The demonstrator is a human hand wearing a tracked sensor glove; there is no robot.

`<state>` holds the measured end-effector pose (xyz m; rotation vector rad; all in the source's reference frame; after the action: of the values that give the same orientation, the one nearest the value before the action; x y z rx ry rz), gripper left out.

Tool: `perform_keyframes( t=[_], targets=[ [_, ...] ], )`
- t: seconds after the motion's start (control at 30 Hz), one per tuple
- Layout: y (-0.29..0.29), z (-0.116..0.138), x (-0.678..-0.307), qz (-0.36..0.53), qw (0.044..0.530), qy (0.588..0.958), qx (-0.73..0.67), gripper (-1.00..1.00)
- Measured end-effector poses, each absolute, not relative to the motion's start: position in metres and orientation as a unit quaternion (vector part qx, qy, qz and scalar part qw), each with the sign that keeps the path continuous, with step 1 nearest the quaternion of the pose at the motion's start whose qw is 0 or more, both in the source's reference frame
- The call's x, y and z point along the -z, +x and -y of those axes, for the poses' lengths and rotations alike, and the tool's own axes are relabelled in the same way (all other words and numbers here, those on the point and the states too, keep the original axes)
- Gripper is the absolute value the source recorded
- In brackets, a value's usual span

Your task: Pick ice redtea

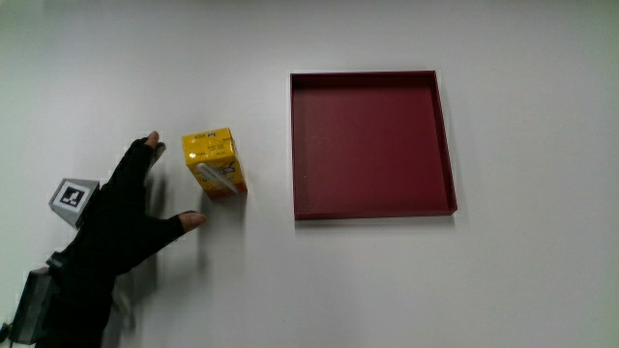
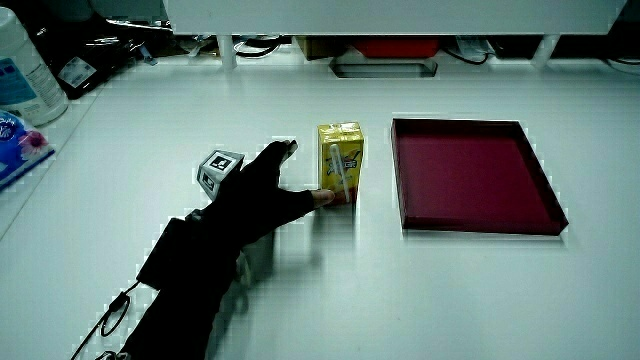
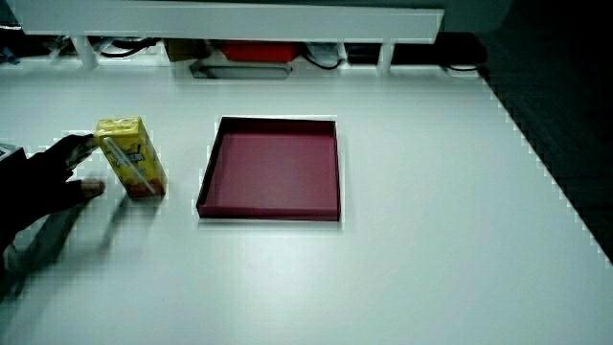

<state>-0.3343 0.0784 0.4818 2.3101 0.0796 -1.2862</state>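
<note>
One carton (image 1: 215,163), yellow, standing upright on the white table (image 1: 387,280), straw stuck to its side; seen in both side views too (image 2: 340,162) (image 3: 131,158). One tray (image 1: 371,144), dark red, square, shallow, sits beside the carton with a clear gap between them, nothing in it.

One hand (image 1: 121,224), black glove, with one patterned cube (image 1: 73,198) on its back. Hand is beside the carton, on the side away from the tray. Fingers (image 1: 153,144) spread wide: one fingertip up near the carton's upper edge, thumb tip down by its base. In a side view the thumb (image 2: 322,196) looks to be touching the carton's lower corner; the main view shows a small gap, so contact can't be confirmed. Not gripping anything, carton still on the table.

In a side view, one bottle (image 2: 25,70) and one blue-pink pack (image 2: 18,145) at the table's edge, well apart from the carton.
</note>
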Motion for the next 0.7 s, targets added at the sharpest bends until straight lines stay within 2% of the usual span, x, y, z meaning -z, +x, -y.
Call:
perform_keyframes(
  t=[0.03,0.27,0.37,0.43,0.7],
  targets=[
    [-0.339,-0.076,-0.488,-0.030,0.245,0.859,0.448,0.00],
    [-0.328,-0.051,-0.500,-0.011,0.253,0.837,0.484,0.00],
    [-0.326,-0.042,-0.511,-0.004,0.263,0.843,0.469,0.00],
    [-0.318,-0.035,-0.512,-0.018,0.255,0.825,0.504,0.00],
    [-0.302,-0.015,-0.527,-0.014,0.259,0.803,0.536,0.00]
  ],
)
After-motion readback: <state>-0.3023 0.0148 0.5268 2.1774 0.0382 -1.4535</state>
